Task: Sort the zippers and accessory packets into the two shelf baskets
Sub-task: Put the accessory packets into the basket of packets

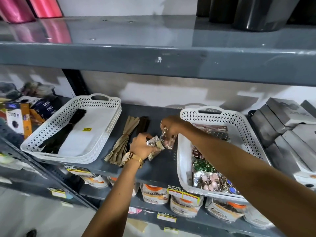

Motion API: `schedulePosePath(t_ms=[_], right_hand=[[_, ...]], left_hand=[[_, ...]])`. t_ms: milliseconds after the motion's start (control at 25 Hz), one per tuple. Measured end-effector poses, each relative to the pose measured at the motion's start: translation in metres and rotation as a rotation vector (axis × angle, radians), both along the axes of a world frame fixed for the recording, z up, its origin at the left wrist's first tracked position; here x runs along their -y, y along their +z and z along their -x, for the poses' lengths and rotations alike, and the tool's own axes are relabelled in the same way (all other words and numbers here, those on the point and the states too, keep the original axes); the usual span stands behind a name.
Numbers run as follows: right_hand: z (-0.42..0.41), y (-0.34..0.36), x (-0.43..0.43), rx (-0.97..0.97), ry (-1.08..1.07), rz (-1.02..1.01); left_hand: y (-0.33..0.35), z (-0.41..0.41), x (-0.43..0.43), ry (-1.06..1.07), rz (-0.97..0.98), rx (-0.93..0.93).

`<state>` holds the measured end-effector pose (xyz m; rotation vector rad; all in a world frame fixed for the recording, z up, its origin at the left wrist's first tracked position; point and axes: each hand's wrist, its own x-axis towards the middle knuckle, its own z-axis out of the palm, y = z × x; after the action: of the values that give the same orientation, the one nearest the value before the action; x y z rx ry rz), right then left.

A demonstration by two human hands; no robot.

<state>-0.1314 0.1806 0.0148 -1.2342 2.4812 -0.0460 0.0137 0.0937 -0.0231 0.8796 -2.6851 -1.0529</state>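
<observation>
Accessory packets [154, 146]: left hand [142, 146] closing around several, right hand [171, 125] pinching one. Advisable: lifting clear of zippers [124, 139], then lowering into right basket [183, 168].

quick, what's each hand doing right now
Left hand: closed on a clear accessory packet on the shelf between the baskets.
Right hand: fingers pinched on a second small packet, lifting it.
</observation>
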Motion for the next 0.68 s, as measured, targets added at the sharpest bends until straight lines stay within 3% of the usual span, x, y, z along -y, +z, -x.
schedulePosePath(t_ms=[80, 160, 280, 440, 560, 680], right_hand=[[0.005, 0.009, -0.006, 0.156, -0.069, 0.276], [0.010, 0.025, -0.021, 0.179, -0.175, 0.531], [0.014, 0.054, -0.071, 0.229, -0.307, 0.754], [0.013, 0.062, -0.164, 0.200, -0.455, 0.606], [0.005, 0.034, -0.211, 0.195, -0.596, 0.409], [-0.005, 0.005, -0.229, 0.236, -0.658, 0.380]], left_hand=[[0.011, 0.000, 0.007, -0.004, -0.011, -0.063], [0.024, -0.001, 0.011, 0.006, -0.049, -0.169], [0.047, 0.001, -0.002, -0.029, -0.166, -0.338], [0.063, 0.025, -0.049, -0.253, -0.273, -0.393], [0.056, 0.048, -0.096, -0.470, -0.166, -0.230], [0.032, 0.062, -0.127, -0.582, -0.054, -0.059]])
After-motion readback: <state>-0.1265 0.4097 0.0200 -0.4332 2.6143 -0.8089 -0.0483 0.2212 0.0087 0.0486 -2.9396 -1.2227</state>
